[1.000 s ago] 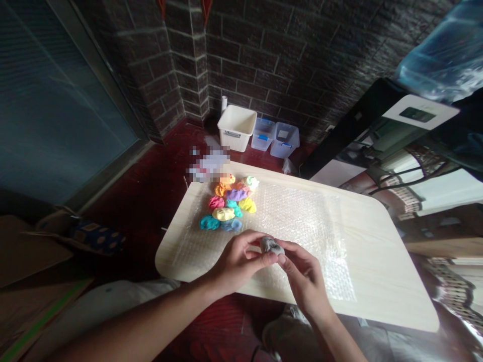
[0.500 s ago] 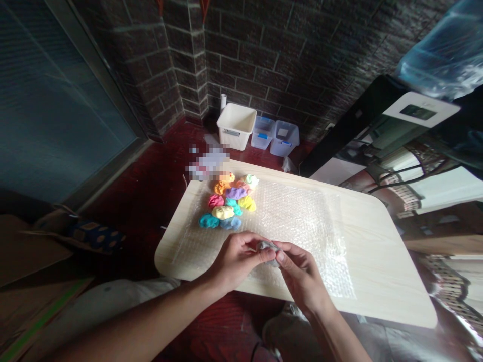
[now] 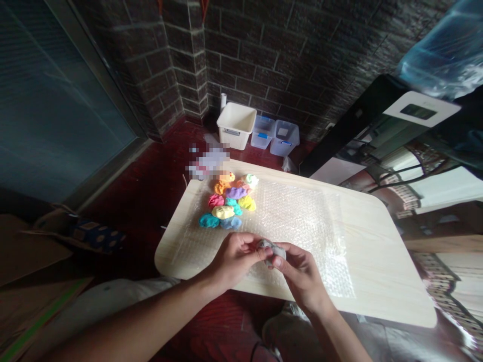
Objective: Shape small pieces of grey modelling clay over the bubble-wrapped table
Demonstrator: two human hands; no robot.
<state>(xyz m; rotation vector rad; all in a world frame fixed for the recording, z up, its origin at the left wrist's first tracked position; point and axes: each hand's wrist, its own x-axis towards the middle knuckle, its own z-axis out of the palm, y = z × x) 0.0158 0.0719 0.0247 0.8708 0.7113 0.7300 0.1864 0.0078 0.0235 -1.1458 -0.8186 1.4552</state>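
A small grey lump of modelling clay (image 3: 278, 252) is pinched between my two hands above the near edge of the table. My left hand (image 3: 237, 259) grips its left side with thumb and fingers. From the right, my right hand (image 3: 301, 271) holds it with the thumb in front and the fingers behind, partly hidden. Beyond my left hand lies a cluster of soft clay lumps in several colours, among them a pale yellow lump (image 3: 223, 212), a teal lump (image 3: 209, 220), a blue-grey lump (image 3: 231, 223) and a purple lump (image 3: 237, 192).
Bubble wrap (image 3: 302, 216) covers much of the pale wooden table (image 3: 381, 261). On the floor behind stand a white bin (image 3: 236, 133) and two clear plastic boxes (image 3: 285, 143). A water dispenser (image 3: 350, 120) is at the right, and cardboard (image 3: 30, 251) lies at the left.
More of the grey clay now shows between my hands. My right thumb has shifted slightly down and left along it; the coloured lumps stay where they were.
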